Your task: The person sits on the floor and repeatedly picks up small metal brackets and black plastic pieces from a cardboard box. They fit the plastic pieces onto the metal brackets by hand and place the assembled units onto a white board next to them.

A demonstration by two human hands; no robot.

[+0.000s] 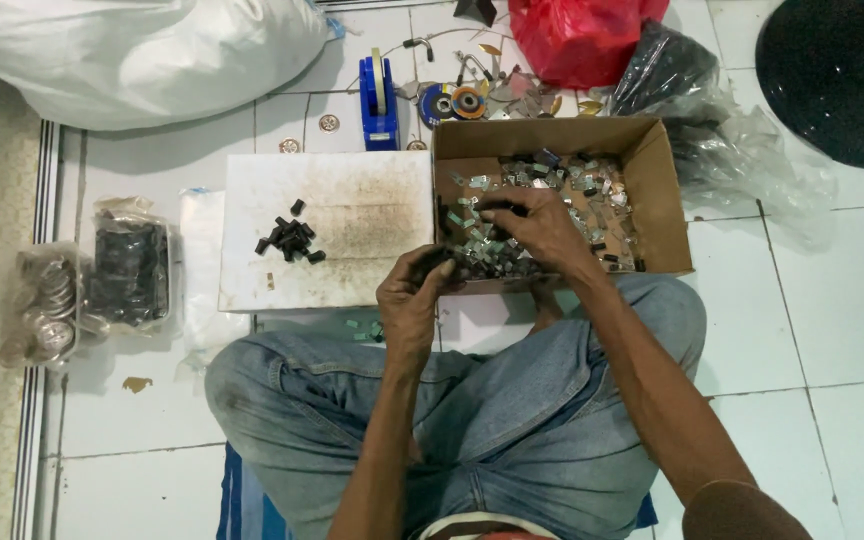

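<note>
While our right hand [542, 228] digs, fingers curled, into the box [664, 200] of clips [592, 185], our left hand [410, 300] grips dark pieces [439, 266].

I read even, soft overhead light, faint glare on the white tiles [832, 320], weak shadows under the box [667, 190], small parts slightly soft, dark items at top right losing detail.

The single head-worn camera looked steeply down from close above the seated person's lap, facing forward across the tiled floor [832, 330] toward the cardboard box [664, 190] and white board [352, 180].
</note>
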